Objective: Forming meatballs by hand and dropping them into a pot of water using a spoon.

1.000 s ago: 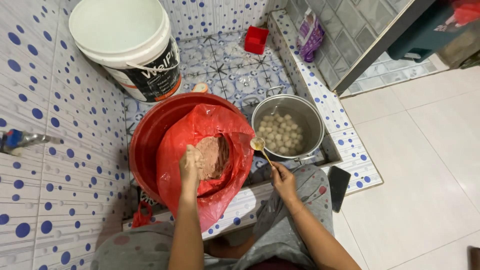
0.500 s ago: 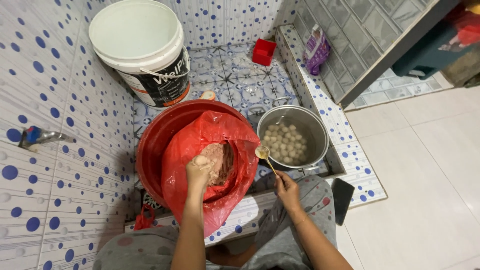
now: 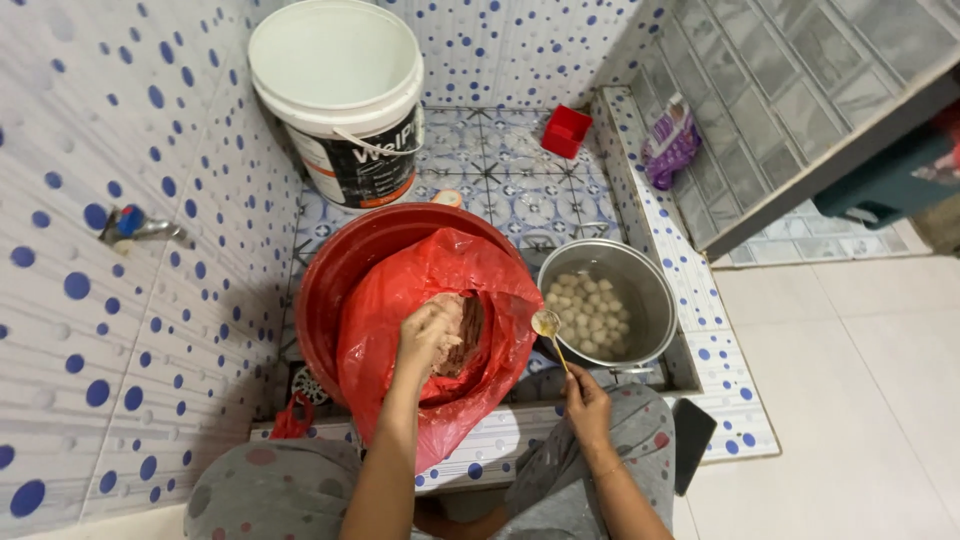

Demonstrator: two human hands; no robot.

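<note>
My left hand (image 3: 428, 335) is inside a red plastic bag (image 3: 400, 330) and is closed on a lump of pinkish paste (image 3: 468, 330). The bag lines a big red basin (image 3: 335, 270) on the tiled floor. My right hand (image 3: 587, 403) grips a metal spoon (image 3: 548, 328), whose bowl hangs over the near left rim of a steel pot (image 3: 655, 290). Several pale round balls (image 3: 590, 310) float in the pot's water. I sit with my knees in spotted grey trousers below both vessels.
A white bucket (image 3: 340, 90) stands behind the basin. A small red box (image 3: 566, 130) sits on the patterned floor, a purple packet (image 3: 672, 145) on the tiled ledge. A tap (image 3: 135, 225) juts from the left wall. A dark phone (image 3: 692, 440) lies by my right knee.
My left hand has dug deeper into the paste in the bag and closed on it. The spoon has stayed at the pot's rim. My head has shifted a little, sliding the scene.
</note>
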